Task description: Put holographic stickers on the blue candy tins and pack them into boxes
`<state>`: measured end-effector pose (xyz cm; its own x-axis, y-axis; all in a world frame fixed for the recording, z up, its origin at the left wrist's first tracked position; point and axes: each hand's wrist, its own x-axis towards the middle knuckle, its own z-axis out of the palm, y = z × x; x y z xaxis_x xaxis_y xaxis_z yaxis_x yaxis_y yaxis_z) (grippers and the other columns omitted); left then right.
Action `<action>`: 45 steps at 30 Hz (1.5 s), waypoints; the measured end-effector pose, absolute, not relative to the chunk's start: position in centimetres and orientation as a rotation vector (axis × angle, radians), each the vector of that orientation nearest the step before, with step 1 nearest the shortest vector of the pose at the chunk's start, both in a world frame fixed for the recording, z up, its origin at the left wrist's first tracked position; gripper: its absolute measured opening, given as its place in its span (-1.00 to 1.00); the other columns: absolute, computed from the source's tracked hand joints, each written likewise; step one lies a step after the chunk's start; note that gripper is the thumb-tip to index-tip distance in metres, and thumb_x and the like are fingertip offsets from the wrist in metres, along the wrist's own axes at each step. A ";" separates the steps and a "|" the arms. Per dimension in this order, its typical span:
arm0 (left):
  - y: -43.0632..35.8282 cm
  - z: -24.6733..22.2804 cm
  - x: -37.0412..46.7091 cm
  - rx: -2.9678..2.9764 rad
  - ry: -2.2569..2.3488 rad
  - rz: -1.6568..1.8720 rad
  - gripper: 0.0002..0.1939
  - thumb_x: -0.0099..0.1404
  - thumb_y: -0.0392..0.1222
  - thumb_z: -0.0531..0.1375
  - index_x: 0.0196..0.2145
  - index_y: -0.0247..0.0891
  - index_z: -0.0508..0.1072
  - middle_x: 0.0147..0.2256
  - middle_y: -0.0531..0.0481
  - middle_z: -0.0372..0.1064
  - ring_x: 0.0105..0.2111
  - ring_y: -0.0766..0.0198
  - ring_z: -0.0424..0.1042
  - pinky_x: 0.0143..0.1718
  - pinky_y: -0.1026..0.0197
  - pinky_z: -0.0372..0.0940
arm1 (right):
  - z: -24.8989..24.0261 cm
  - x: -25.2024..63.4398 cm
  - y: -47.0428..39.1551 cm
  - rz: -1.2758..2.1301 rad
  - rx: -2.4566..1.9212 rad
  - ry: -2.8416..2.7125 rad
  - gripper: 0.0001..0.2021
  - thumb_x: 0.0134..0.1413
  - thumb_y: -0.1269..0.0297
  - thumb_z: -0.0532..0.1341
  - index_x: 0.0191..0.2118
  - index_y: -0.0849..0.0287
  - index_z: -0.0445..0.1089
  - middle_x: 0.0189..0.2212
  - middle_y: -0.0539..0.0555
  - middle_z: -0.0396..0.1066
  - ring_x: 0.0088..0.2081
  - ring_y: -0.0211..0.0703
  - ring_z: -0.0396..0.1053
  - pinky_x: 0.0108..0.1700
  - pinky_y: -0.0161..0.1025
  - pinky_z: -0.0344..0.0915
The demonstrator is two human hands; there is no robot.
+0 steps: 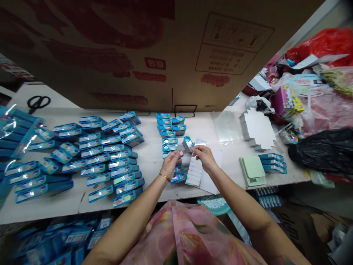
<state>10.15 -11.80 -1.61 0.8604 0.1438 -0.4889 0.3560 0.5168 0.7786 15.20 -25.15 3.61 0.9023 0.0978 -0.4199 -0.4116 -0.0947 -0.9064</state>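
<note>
Both hands meet over the middle of the table, fingers pinched. My left hand (171,163) and my right hand (204,156) hold the two ends of a small, pale, see-through strip, apparently a sticker (187,151). Just beyond it a small blue box (188,142) stands alone, its end facing up. A sheet of white labels (194,172) lies below my right hand, on a larger white paper (213,169). Beside my left hand runs a column of blue boxes (169,141), partly covered by that hand.
Many blue boxes (110,158) stand in rows on the left, near black scissors (38,103). A big cardboard carton (138,55) walls off the back. Rightward are a pale green scale (252,171), stacked white card (257,129), clear bags (226,127) and a black bag (322,151).
</note>
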 end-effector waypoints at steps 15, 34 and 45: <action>-3.9 -6.1 11.8 1.373 0.752 0.238 -0.65 -0.13 -0.22 0.22 -0.31 -0.34 0.35 -0.60 0.13 0.32 -0.55 0.40 0.30 -0.41 0.30 0.19 | -4.2 15.1 -16.3 0.003 -2.096 0.062 -0.86 -0.13 0.25 0.17 -0.51 0.18 0.41 -0.50 0.02 0.33 -0.41 -0.22 0.27 -0.29 -0.27 0.19; -3.2 -8.9 12.0 1.788 0.644 0.133 -0.74 0.02 -0.30 0.05 -0.30 -0.28 0.43 -0.29 -0.09 0.42 -0.27 0.21 0.38 -0.17 0.14 0.25 | -2.9 14.2 -17.3 0.171 -2.895 -0.771 -0.60 -0.02 0.46 0.04 -0.01 0.08 0.24 -0.22 0.14 0.27 -0.23 -0.05 0.13 -0.23 -0.13 0.03; -8.1 -4.4 11.2 1.726 0.401 0.088 -0.74 0.09 -0.13 0.08 -0.29 -0.27 0.43 -0.31 -0.05 0.40 -0.33 0.28 0.38 -0.25 0.21 0.28 | -3.8 17.3 -31.0 0.079 -1.914 0.680 -0.48 -0.39 0.24 0.29 -0.16 0.27 0.29 -0.32 0.14 0.37 -0.30 -0.07 0.31 -0.32 -0.19 0.26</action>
